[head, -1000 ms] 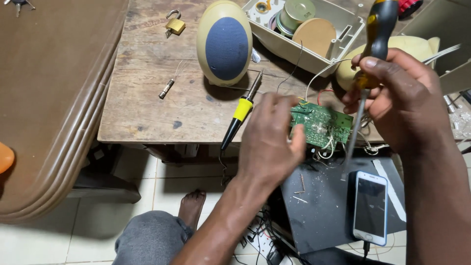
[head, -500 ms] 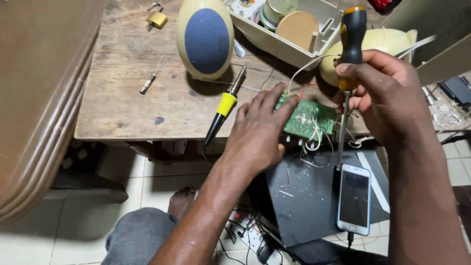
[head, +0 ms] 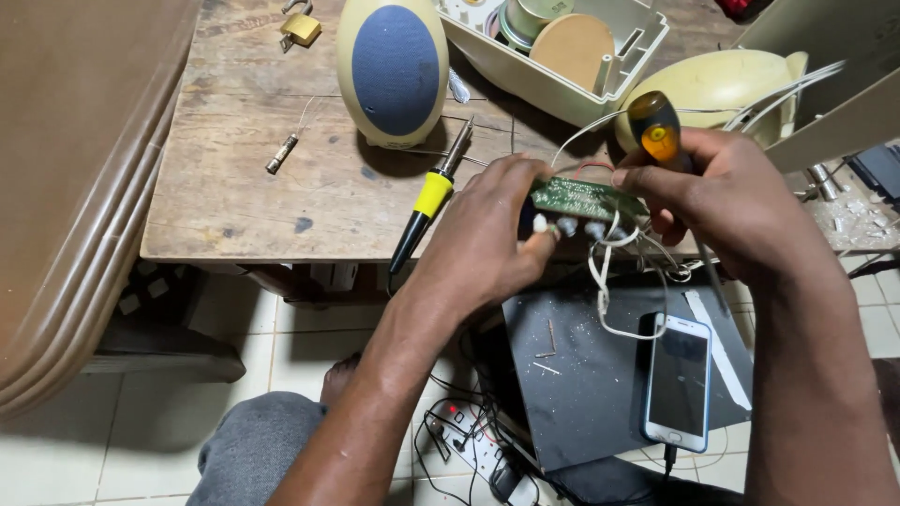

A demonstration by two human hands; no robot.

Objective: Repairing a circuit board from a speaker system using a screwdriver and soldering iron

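1. Head view, what changed: the left hand (head: 487, 239), which half a second ago lay spread over the green circuit board (head: 586, 199), has slid to its near edge and now pinches it by fingertips, so the board's face and its white wires (head: 609, 272) show, held just above the tabletop (head: 244, 187) edge
2. The right hand (head: 741, 211) has tilted the screwdriver (head: 654, 131); it is clenched round the orange-and-black handle, thumb touching the board's far end. The work looks like it has shifted from steadying to turning the board for inspection
3. Nearby: a yellow-collared soldering iron (head: 431, 201) just left of the left hand, an egg-shaped cream speaker (head: 392, 70) with blue grille behind it
4. No readable labels; a cream open housing (head: 553, 56) sits top centre, a white smartphone (head: 677, 382) lies on a black panel (head: 581, 375) below
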